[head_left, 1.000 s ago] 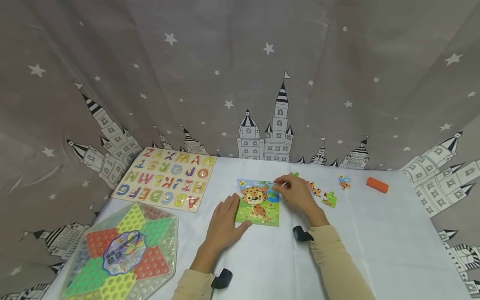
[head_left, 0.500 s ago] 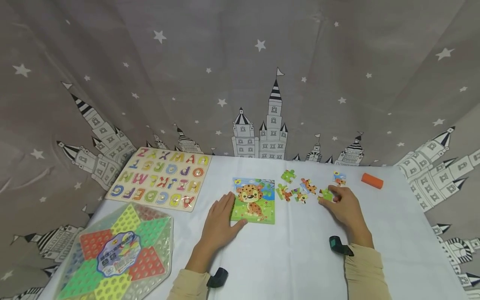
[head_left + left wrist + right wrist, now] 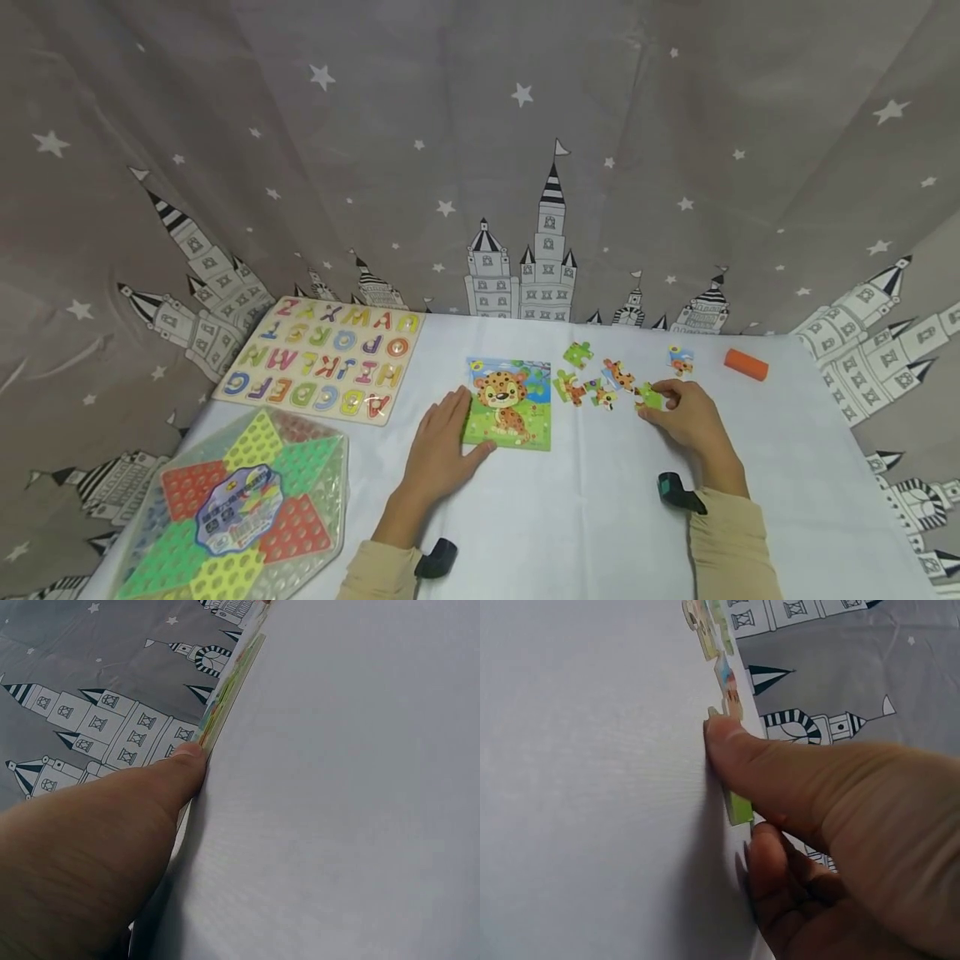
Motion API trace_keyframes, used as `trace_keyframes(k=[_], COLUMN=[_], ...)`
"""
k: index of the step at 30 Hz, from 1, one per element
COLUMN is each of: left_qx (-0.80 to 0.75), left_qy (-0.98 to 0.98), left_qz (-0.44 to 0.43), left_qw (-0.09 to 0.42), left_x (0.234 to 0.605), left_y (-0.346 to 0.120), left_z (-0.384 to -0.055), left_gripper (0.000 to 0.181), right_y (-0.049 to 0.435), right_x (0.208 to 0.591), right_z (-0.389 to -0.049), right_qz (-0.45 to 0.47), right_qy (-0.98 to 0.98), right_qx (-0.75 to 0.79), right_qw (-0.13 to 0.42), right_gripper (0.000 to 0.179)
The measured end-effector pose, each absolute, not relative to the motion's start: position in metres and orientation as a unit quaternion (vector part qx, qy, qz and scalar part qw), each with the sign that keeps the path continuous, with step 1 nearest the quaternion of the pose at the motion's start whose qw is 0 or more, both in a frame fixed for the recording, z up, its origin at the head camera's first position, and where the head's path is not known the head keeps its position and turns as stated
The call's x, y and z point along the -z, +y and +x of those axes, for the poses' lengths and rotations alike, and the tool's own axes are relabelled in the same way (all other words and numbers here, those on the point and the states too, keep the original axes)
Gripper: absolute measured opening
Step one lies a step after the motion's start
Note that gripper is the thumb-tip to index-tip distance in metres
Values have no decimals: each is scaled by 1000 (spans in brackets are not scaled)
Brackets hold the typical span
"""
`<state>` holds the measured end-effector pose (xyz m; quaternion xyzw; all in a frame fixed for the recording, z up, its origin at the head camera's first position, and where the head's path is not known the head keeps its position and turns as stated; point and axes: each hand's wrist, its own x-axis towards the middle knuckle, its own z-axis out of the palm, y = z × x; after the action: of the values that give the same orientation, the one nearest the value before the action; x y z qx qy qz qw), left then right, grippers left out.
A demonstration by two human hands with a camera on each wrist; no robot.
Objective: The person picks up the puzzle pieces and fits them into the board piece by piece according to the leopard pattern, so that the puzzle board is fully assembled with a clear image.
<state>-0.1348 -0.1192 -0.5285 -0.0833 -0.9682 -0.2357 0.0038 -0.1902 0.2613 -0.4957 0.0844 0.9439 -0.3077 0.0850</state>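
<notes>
A square puzzle board (image 3: 534, 429) with a spotted leopard cub picture lies flat on the white table. My left hand (image 3: 438, 450) rests against its left side with straight fingers, the thumb at the front edge. In the left wrist view that thumb (image 3: 169, 776) touches the board's edge (image 3: 225, 705). To the right of the board, my right hand (image 3: 692, 417) pinches a green puzzle piece (image 3: 649, 397). In the right wrist view the thumb lies over the green puzzle piece (image 3: 739, 808), with the curled fingers beside it.
Between board and right hand lie several loose pieces, including a green piece (image 3: 578, 354) and an orange spotted piece (image 3: 618, 373). Farther right are a blue-cornered piece (image 3: 681, 361) and an orange cylinder (image 3: 746, 364). An alphabet board (image 3: 322, 358) and a packaged star-patterned game board (image 3: 247, 508) lie left.
My right hand has left the board's upper right corner and moved right to the green puzzle piece, now between its thumb and fingers. The left hand stays at the board.
</notes>
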Motion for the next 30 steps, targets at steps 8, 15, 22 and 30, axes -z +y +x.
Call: trace_keyframes(k=[8,15,22,30], left_qx=[233,229,231,235], left_qy=[-969,-970,-970,-969], left_qz=[-83,-79,-81,-82], left_qw=[1,1,2,11], left_x=[532,534,534,531], left_y=[-118,-118,-118,-120], left_z=[-135,-133,-132,-133], left_gripper=[92,92,92,91], right_y=[260,254,246,199], right_x=[489,485,490,479], right_z=[-185,-178,-175,-172], right_qz=[87,73,62,28], right_qy=[944,942,934,897], right_qx=[289,282,334,439], right_qw=[131,168,112,46], right_gripper=[55,53,35,30])
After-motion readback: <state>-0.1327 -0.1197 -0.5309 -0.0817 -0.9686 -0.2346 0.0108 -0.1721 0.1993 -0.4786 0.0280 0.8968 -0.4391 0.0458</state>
